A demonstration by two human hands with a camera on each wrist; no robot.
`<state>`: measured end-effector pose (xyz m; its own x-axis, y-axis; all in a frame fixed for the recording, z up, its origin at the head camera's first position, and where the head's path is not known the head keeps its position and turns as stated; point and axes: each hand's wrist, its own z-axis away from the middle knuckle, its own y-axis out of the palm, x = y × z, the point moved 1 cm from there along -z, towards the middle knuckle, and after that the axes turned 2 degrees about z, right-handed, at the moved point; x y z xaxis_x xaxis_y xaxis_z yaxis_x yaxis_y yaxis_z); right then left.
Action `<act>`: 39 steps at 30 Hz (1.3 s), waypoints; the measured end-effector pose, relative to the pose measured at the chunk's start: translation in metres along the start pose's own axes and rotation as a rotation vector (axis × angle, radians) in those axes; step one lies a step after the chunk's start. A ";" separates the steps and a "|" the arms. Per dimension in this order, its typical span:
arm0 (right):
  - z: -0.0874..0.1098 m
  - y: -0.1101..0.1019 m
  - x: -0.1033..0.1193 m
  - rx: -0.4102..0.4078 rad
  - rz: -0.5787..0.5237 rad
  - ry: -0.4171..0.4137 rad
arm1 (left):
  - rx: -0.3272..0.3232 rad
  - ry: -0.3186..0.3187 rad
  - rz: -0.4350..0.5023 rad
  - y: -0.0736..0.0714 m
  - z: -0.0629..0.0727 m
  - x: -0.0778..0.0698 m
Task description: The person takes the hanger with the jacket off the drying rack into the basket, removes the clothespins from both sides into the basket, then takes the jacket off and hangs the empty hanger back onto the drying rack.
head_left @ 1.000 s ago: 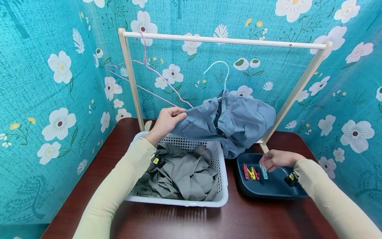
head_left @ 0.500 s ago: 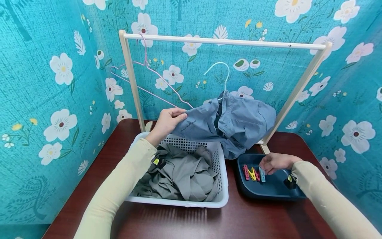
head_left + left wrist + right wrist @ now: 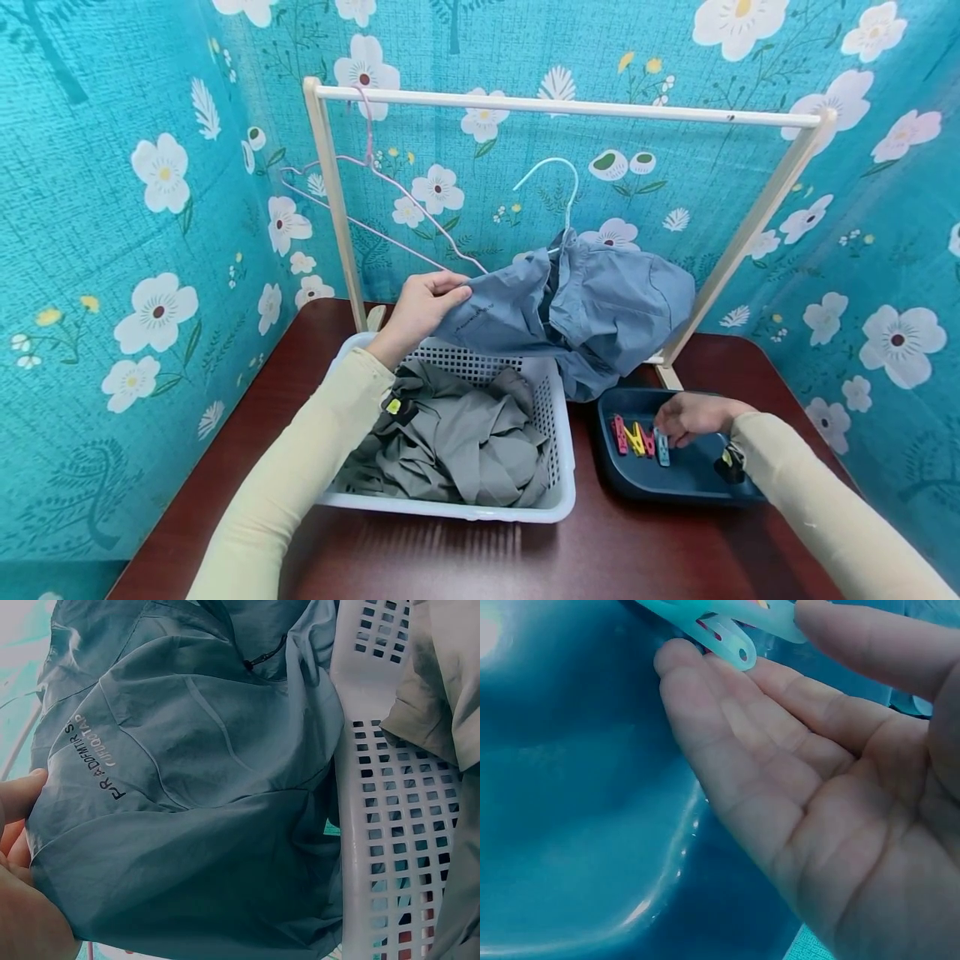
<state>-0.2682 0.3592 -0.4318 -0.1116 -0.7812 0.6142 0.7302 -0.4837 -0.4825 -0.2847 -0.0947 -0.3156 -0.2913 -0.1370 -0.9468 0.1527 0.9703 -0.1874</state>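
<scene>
A blue garment (image 3: 622,304) with printed lettering hangs on a pale hanger (image 3: 576,187). In the left wrist view a dark cord shows on the garment (image 3: 202,750). My left hand (image 3: 422,307) pinches its left edge between thumb and fingers, stretching the cloth out over the basket. My right hand (image 3: 693,417) is in the dark blue tray (image 3: 705,479). In the right wrist view, thumb and fingers pinch the ends of a light blue clothespin (image 3: 731,649). Beside that clothespin in the tray lie red clothespins (image 3: 619,435) and a yellow clothespin (image 3: 635,439).
A white perforated basket (image 3: 555,492) with crumpled grey cloth (image 3: 465,433) stands in front of the left hand. Behind is a wooden rack (image 3: 562,106), with a pink hanger (image 3: 405,190) on its left end. All stand on a dark red table (image 3: 480,558) between floral curtains.
My right hand and the light blue clothespin have shifted slightly, the clothespin lower and close beside the others. The left hand keeps its hold on the garment. The head view has shifted slightly.
</scene>
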 end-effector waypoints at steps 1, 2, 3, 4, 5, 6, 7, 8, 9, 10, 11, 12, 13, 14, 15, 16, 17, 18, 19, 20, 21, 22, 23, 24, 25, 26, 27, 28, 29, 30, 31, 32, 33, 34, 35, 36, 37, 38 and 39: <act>0.000 0.000 0.000 0.000 0.001 0.003 | -0.001 -0.001 0.001 0.000 0.000 0.000; 0.000 0.000 -0.001 -0.001 0.003 0.003 | -0.001 -0.002 0.001 0.000 0.000 0.000; 0.000 0.000 -0.001 -0.003 0.007 0.004 | -0.002 -0.002 0.001 0.000 0.000 0.000; 0.000 0.000 -0.001 -0.006 0.009 0.009 | -0.004 -0.003 0.002 0.000 0.000 -0.001; 0.000 0.000 -0.001 -0.012 0.008 0.015 | -0.006 -0.004 0.001 0.000 0.000 -0.001; 0.001 0.000 -0.001 -0.015 0.011 0.018 | -0.007 -0.004 0.000 0.000 0.001 -0.001; 0.001 0.000 -0.001 -0.017 0.014 0.023 | -0.008 -0.003 0.000 0.000 0.001 -0.002; 0.001 0.000 -0.001 -0.018 0.015 0.029 | -0.006 -0.003 0.000 0.000 0.001 -0.002; 0.002 0.000 -0.002 -0.019 0.018 0.034 | -0.007 -0.004 -0.001 0.000 0.001 -0.002; 0.002 0.000 -0.002 -0.022 0.016 0.039 | -0.007 -0.003 -0.002 0.000 0.001 -0.002; 0.003 0.000 -0.002 -0.023 0.015 0.043 | -0.006 -0.002 -0.003 0.000 0.001 -0.002; 0.004 0.000 -0.002 -0.023 0.017 0.044 | -0.007 0.000 -0.002 0.000 0.001 -0.002; 0.005 0.000 -0.002 -0.024 0.016 0.045 | -0.007 -0.001 -0.001 0.000 0.001 -0.002; 0.006 -0.001 -0.001 -0.027 0.021 0.042 | -0.007 -0.001 -0.001 0.000 0.000 -0.002; 0.007 -0.001 0.000 -0.032 0.028 0.038 | -0.008 -0.001 -0.001 0.000 0.000 -0.002; 0.009 -0.001 0.001 -0.042 0.039 0.038 | -0.008 -0.001 0.000 0.000 0.000 -0.002; 0.010 -0.002 0.003 -0.049 0.058 0.035 | -0.008 -0.002 0.000 0.000 0.000 -0.002; 0.012 -0.003 0.005 -0.058 0.082 0.026 | -0.008 -0.004 0.001 0.000 0.000 -0.001; 0.014 -0.003 0.007 -0.066 0.103 0.018 | -0.008 -0.004 0.002 0.000 0.000 -0.001; 0.017 -0.004 0.011 -0.078 0.125 0.016 | -0.008 -0.005 0.004 0.000 0.000 -0.001; 0.020 -0.005 0.015 -0.087 0.146 0.012 | -0.008 -0.004 0.006 0.000 0.000 -0.001; 0.022 -0.005 0.019 -0.098 0.164 0.011 | -0.009 -0.003 0.006 0.000 0.000 -0.001; 0.026 -0.006 0.024 -0.108 0.194 -0.004 | -0.010 -0.002 0.007 0.000 -0.001 -0.001; 0.029 -0.006 0.030 -0.121 0.218 -0.017 | -0.010 -0.001 0.006 0.000 -0.001 0.000; 0.033 -0.006 0.036 -0.140 0.238 -0.027 | -0.011 0.000 0.005 0.000 -0.001 0.000; 0.036 -0.006 0.043 -0.163 0.258 -0.041 | -0.012 0.000 0.004 0.000 -0.001 0.000; 0.040 -0.006 0.049 -0.187 0.283 -0.066 | -0.013 0.000 0.002 0.000 -0.001 0.000; 0.043 -0.006 0.056 -0.218 0.307 -0.094 | -0.015 0.000 0.000 0.000 -0.001 0.000; 0.047 -0.006 0.063 -0.253 0.335 -0.127 | -0.017 -0.002 -0.001 0.000 0.000 -0.001; 0.050 -0.005 0.069 -0.290 0.350 -0.157 | -0.019 -0.003 -0.003 0.000 0.000 -0.001; 0.054 -0.005 0.076 -0.334 0.369 -0.189 | -0.021 -0.003 -0.003 0.001 0.000 -0.001; 0.057 -0.004 0.083 -0.378 0.383 -0.222 | -0.021 -0.002 -0.004 0.001 0.000 -0.001; 0.061 -0.003 0.090 -0.427 0.400 -0.255 | -0.020 -0.001 -0.005 0.001 0.000 -0.001; 0.064 -0.002 0.097 -0.482 0.412 -0.281 | -0.021 0.001 -0.004 0.001 0.000 -0.002; 0.067 0.000 0.104 -0.537 0.419 -0.308 | -0.020 0.003 -0.003 0.002 -0.001 -0.002; 0.070 0.002 0.112 -0.597 0.425 -0.335 | -0.020 0.004 -0.001 0.002 -0.001 -0.002; 0.072 0.005 0.119 -0.657 0.425 -0.361 | -0.020 0.005 0.000 0.002 0.000 -0.002; 0.074 0.007 0.126 -0.716 0.424 -0.392 | -0.021 0.006 0.000 0.003 0.000 -0.002; 0.076 0.010 0.133 -0.777 0.427 -0.422 | -0.022 0.007 -0.001 0.003 0.000 -0.002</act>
<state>-0.2246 0.2801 -0.3078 0.4192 -0.8187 0.3925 -0.0104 -0.4366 -0.8996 -0.2839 -0.0914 -0.3139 -0.2979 -0.1364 -0.9448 0.1320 0.9744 -0.1822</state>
